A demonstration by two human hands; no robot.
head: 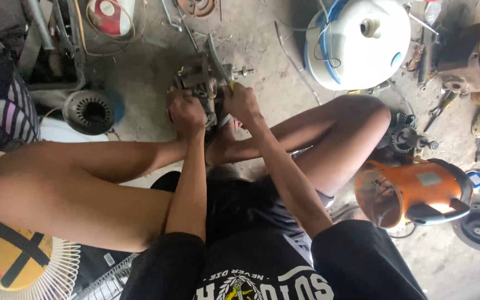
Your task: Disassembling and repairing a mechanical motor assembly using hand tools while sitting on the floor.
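Observation:
A grey metal motor assembly [204,78] with a round plate and a threaded shaft [244,70] sits on the concrete floor between my feet. My left hand [186,113] grips its left side. My right hand [241,103] is closed around a tool with a yellow handle, pressed against the assembly's right side. The tool's tip is hidden behind the hand. My knees frame the work on both sides.
A white round tank with blue hose [356,41] lies at the back right. An orange blower housing [412,191] rests by my right knee. A motor stator [90,111] lies at left, a fan guard [18,255] at lower left, pliers [440,105] at right.

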